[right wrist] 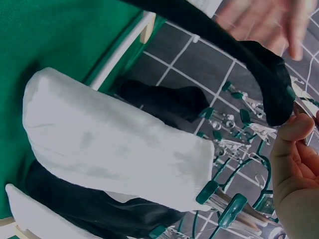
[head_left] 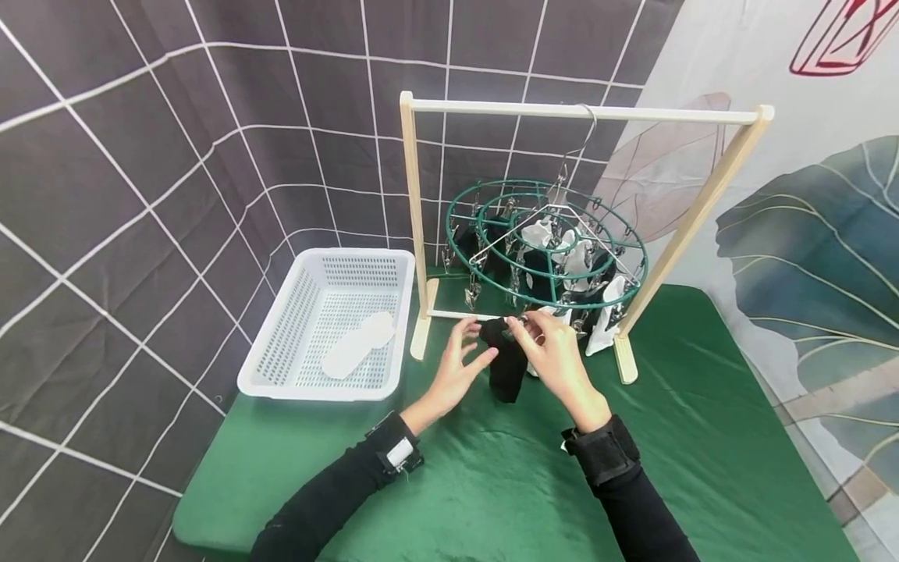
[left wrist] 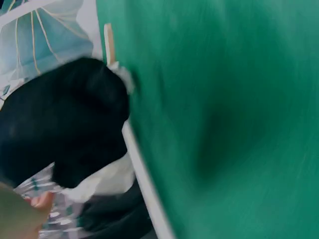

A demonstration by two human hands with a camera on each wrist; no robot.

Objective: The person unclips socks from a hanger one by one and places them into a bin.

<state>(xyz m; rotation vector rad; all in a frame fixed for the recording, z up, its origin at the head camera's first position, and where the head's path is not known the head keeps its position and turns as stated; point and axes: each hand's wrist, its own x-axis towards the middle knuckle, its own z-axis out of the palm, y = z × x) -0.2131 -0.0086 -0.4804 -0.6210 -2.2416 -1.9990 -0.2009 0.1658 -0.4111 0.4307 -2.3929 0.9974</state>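
A black sock [head_left: 507, 376] hangs from a clip at the near edge of the round green drying hanger [head_left: 516, 297]. My right hand [head_left: 559, 361] pinches that metal clip [right wrist: 300, 108] between thumb and fingers, at the sock's upper end. Beside the sock, on its left, my left hand [head_left: 453, 376] has its fingers spread and relaxed; in the right wrist view they appear behind the sock with nothing held. A white sock [right wrist: 119, 139] and other black and white socks hang from the hanger's clips. The left wrist view is blurred, with a black sock [left wrist: 70, 114] large in it.
The hanger hooks over the white bar [head_left: 492, 108] of a wooden-legged rack. Left of the rack, a white plastic basket [head_left: 284, 388] holds white socks [head_left: 358, 346]. Green cloth [head_left: 492, 484] covers the table, and a grey gridded curtain [head_left: 316, 156] stands behind.
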